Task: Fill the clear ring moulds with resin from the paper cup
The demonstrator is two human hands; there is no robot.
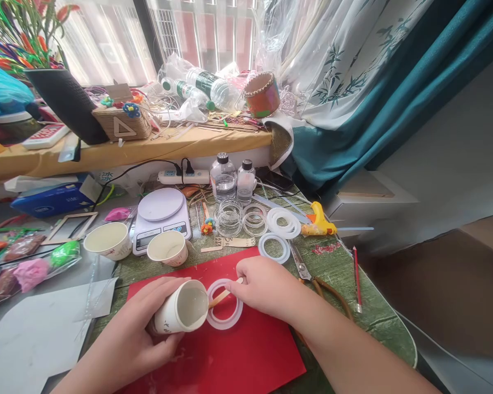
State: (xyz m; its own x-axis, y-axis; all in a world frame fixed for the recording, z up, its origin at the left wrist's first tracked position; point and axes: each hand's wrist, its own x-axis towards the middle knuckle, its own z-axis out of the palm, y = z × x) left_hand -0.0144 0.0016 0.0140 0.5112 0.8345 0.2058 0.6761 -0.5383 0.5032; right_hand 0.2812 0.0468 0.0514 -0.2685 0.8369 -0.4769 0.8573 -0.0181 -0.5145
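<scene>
My left hand (154,323) is wrapped round a white paper cup (168,316), tipped to the right with its mouth facing me. Some clear liquid seems to sit inside it. Between the fingertips of my right hand (261,287) is a wooden stick (221,298), its lower end at the cup's rim. Just below the stick lies a whitish silicone ring mold (239,319) on a red sheet (263,350). Whether liquid is in the mold's groove I cannot tell.
Behind the sheet stand two paper cups (167,249), a kitchen scale (161,205) and two clear bottles (223,183). More ring molds (274,248), clear rings (229,219), scissors (301,262) and a yellow glue gun (320,219) lie at the right. A pencil (357,279) rests near the table's edge.
</scene>
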